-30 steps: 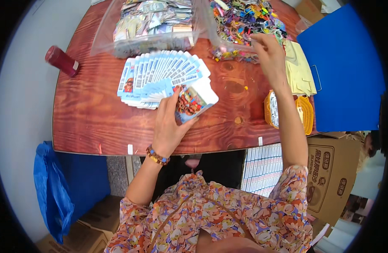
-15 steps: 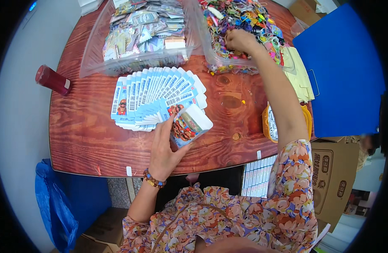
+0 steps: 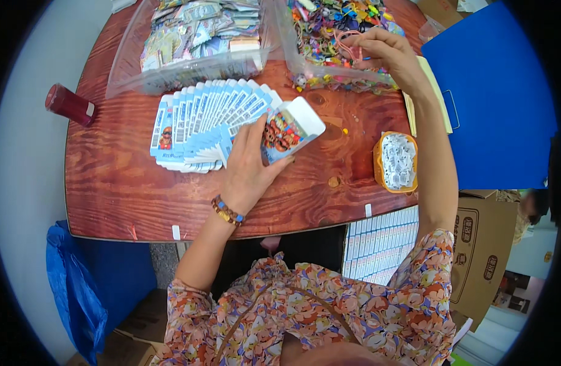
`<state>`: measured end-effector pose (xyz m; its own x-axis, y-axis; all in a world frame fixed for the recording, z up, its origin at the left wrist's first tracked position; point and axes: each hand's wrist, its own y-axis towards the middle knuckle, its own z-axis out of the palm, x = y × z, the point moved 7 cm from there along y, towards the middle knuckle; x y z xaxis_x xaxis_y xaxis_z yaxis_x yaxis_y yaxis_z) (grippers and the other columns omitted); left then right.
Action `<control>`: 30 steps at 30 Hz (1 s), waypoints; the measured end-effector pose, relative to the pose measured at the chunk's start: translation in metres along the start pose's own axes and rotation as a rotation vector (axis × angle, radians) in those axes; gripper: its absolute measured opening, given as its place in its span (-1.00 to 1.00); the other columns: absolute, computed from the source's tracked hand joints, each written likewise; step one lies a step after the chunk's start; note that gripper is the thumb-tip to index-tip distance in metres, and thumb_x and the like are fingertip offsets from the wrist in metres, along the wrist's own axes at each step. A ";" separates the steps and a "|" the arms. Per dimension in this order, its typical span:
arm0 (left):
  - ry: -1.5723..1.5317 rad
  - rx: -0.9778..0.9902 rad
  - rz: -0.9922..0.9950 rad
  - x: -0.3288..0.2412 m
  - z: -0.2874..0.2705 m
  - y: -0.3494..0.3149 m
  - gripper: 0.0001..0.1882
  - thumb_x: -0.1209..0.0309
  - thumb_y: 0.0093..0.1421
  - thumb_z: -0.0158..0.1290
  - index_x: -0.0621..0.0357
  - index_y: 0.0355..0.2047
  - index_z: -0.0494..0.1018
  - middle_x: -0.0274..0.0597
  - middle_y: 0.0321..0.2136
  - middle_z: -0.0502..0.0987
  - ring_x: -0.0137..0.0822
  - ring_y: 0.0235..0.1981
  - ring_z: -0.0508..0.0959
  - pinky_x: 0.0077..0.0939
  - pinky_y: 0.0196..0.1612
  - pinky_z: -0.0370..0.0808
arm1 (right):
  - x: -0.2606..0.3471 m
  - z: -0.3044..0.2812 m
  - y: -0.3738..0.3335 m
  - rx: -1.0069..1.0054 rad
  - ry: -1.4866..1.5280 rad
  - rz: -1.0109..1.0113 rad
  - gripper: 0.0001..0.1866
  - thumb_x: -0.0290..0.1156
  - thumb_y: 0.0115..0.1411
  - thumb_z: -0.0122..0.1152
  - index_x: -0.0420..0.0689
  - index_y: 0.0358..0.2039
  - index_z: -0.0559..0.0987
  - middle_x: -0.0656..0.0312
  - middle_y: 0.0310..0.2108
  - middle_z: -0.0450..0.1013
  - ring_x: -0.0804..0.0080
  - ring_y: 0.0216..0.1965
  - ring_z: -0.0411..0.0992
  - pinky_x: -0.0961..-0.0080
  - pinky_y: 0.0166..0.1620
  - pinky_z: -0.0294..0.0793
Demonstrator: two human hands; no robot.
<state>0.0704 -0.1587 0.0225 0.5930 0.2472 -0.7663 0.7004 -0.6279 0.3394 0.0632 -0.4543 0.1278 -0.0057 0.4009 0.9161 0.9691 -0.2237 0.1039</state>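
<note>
My left hand (image 3: 250, 165), with a beaded bracelet at the wrist, grips a small light-blue carton (image 3: 284, 135) with cartoon figures. Its white end flap stands up at the top right. Just left of it lies a fanned stack of matching flat cartons (image 3: 198, 122), partly under the hand. My right hand (image 3: 393, 58) is raised over the near right part of a clear plastic bin (image 3: 338, 81) of colourful small trinkets. A thin pink looped cord (image 3: 348, 41) is pinched in its fingers; whether a trinket hangs on it I cannot make out.
Another clear bin (image 3: 170, 79) holds many small printed packets at the far left. A dark red cylinder (image 3: 71, 105) stands by the table's left edge. On the right are a yellow basket (image 3: 378, 161) of small white pieces, yellow sheets (image 3: 438, 91), and a tray of cartons (image 3: 378, 247) below the table edge.
My right hand has come up out of the trinkets and moved right, now with a pink cord in its fingers. My left hand has shifted slightly right with the carton.
</note>
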 end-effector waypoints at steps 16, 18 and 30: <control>0.076 0.023 0.010 -0.003 0.010 0.000 -0.14 0.39 -0.08 0.40 0.34 0.22 0.25 0.10 -0.06 0.42 0.04 -0.03 0.47 -0.21 0.02 0.48 | 0.015 0.093 -0.051 0.201 -0.317 -0.006 -0.80 -0.43 0.32 0.16 -0.26 -0.12 0.58 0.29 -0.32 0.56 0.74 -0.27 0.49 0.70 -0.31 0.49; 0.099 0.020 -0.010 0.001 0.007 0.003 -0.16 0.36 -0.05 0.38 0.37 0.21 0.26 0.12 -0.06 0.44 0.05 -0.03 0.48 -0.20 0.02 0.48 | 0.020 0.074 -0.043 0.092 -0.378 -0.179 -0.80 -0.42 0.30 0.16 -0.26 -0.16 0.60 0.31 -0.32 0.57 0.67 -0.32 0.53 0.64 -0.35 0.49; -0.052 0.099 0.055 -0.012 0.014 -0.025 -0.12 0.34 -0.02 0.40 0.34 0.27 0.23 0.14 0.01 0.45 0.03 0.02 0.50 -0.22 0.04 0.47 | -0.085 0.038 0.098 0.196 -0.943 0.240 -0.76 -0.39 0.13 0.16 -0.14 -0.21 0.65 0.12 -0.49 0.59 0.34 -0.48 0.60 0.35 -0.32 0.55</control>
<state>0.0405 -0.1567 0.0154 0.6062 0.1731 -0.7762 0.6232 -0.7098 0.3284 0.1679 -0.4770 0.0450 0.3122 0.9259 0.2127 0.9429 -0.2746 -0.1884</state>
